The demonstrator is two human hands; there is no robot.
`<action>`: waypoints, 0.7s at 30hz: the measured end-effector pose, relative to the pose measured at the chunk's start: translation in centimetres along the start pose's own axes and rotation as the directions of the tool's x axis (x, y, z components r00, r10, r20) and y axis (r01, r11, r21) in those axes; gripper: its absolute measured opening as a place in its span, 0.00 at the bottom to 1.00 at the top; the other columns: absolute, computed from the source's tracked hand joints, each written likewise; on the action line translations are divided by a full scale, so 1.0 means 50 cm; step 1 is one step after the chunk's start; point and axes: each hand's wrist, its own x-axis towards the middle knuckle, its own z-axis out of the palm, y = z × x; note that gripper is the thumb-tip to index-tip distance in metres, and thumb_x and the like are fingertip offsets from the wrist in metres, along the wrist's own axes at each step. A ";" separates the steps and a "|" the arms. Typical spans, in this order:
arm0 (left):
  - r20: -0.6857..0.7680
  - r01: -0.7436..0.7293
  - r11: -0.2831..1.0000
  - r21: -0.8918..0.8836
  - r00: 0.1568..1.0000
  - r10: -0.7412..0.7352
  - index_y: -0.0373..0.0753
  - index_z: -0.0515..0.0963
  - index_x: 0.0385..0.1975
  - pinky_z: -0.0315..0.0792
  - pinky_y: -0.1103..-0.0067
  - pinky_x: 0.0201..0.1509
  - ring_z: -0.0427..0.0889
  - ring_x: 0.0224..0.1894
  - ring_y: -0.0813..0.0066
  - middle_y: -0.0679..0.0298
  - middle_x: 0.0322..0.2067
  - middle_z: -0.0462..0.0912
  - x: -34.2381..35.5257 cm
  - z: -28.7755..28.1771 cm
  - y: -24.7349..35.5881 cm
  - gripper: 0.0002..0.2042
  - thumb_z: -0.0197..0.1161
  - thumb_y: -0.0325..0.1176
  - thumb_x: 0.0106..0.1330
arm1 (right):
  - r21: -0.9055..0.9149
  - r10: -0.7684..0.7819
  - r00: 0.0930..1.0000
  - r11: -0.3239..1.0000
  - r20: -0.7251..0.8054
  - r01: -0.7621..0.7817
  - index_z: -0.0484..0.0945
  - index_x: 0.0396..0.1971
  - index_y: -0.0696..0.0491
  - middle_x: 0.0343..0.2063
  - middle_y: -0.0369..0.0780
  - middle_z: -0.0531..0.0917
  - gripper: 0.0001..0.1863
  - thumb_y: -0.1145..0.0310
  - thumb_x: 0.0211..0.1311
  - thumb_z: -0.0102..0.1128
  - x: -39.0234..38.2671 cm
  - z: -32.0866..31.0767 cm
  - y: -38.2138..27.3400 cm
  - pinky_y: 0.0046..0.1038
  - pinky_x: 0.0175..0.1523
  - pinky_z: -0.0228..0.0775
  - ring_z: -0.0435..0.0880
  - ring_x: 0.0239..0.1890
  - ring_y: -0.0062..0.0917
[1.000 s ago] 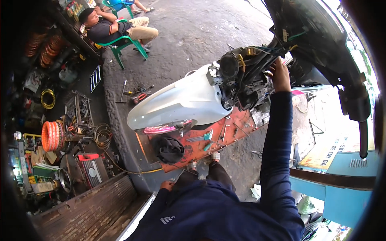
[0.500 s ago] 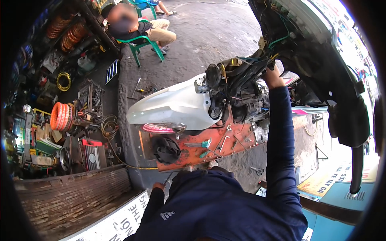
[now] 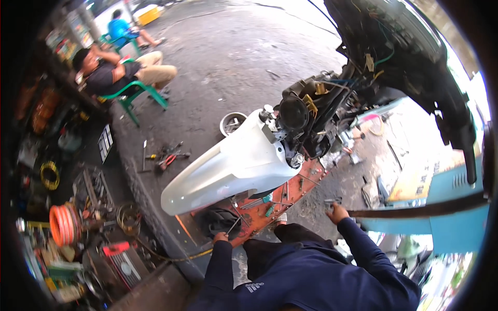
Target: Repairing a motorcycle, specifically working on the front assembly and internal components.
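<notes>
My left hand [image 3: 221,237] is closed round one end of a thin metal rod [image 3: 235,226], which slants up over a dark cloth-like bundle [image 3: 217,222]. To the right, my right hand [image 3: 339,213] hovers with curled fingers beside a pair of scissors [image 3: 333,200]. Whether it grips anything small is too blurred to tell. In front of me stands a partly stripped scooter: its white front fender [image 3: 228,160] points left, with exposed dark wiring and a round horn-like part [image 3: 293,113] above. The dark front body panel [image 3: 410,57] is tilted up at the right.
Hand tools lie on a red metal platform [image 3: 254,220] under the fender. Pliers [image 3: 167,161] and a metal bowl [image 3: 232,123] rest on the ground beyond. A person sits in a green chair [image 3: 136,93]. Crowded shelves and an orange coil [image 3: 63,225] stand left; a blue panel [image 3: 456,217] right.
My right hand has come out of the scooter's wiring and down beside the scissors. My left hand has moved forward and right with the rod. The whole view has turned.
</notes>
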 end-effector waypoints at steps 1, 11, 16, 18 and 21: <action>0.035 -0.059 0.998 0.021 0.998 0.058 0.48 0.81 0.47 0.73 0.65 0.53 0.81 0.49 0.57 0.57 0.44 0.83 0.024 0.008 -0.007 0.14 0.62 0.36 0.60 | -0.083 0.056 0.993 0.995 0.100 -0.048 0.78 0.45 0.56 0.40 0.53 0.83 0.26 0.51 0.52 0.64 -0.053 0.051 0.041 0.41 0.52 0.72 0.80 0.47 0.45; 0.419 -0.464 0.885 0.016 0.807 0.416 0.35 0.77 0.50 0.71 0.65 0.56 0.77 0.53 0.52 0.49 0.48 0.80 -0.037 -0.111 0.038 0.23 0.66 0.42 0.57 | 0.235 0.269 0.894 0.901 0.359 -0.365 0.83 0.37 0.55 0.36 0.49 0.85 0.25 0.48 0.52 0.60 -0.267 0.243 0.006 0.38 0.50 0.74 0.83 0.43 0.42; 0.363 -0.661 0.428 -0.616 0.245 0.899 0.32 0.78 0.37 0.73 0.75 0.42 0.81 0.35 0.67 0.57 0.31 0.81 -0.401 -0.440 0.400 0.14 0.61 0.39 0.65 | 0.327 0.261 0.944 0.890 0.202 -0.316 0.84 0.37 0.55 0.36 0.49 0.85 0.20 0.54 0.50 0.64 -0.243 0.297 -0.079 0.36 0.51 0.74 0.83 0.43 0.39; -0.246 -0.959 -0.090 -0.268 -0.022 0.969 0.36 0.77 0.36 0.72 0.76 0.42 0.80 0.33 0.69 0.60 0.30 0.81 -0.511 -0.597 0.528 0.07 0.62 0.31 0.63 | 0.268 0.198 0.952 0.928 0.235 -0.259 0.83 0.40 0.55 0.36 0.50 0.84 0.22 0.54 0.50 0.67 -0.241 0.322 -0.089 0.37 0.49 0.74 0.84 0.43 0.40; -0.673 -0.953 -0.133 0.273 -0.289 0.681 0.31 0.73 0.48 0.75 0.72 0.48 0.83 0.40 0.52 0.50 0.42 0.82 -0.540 -0.789 0.801 0.22 0.69 0.36 0.57 | 0.357 0.190 0.976 0.909 0.103 -0.215 0.84 0.36 0.54 0.34 0.49 0.85 0.20 0.54 0.49 0.68 -0.245 0.344 -0.093 0.35 0.47 0.75 0.84 0.40 0.40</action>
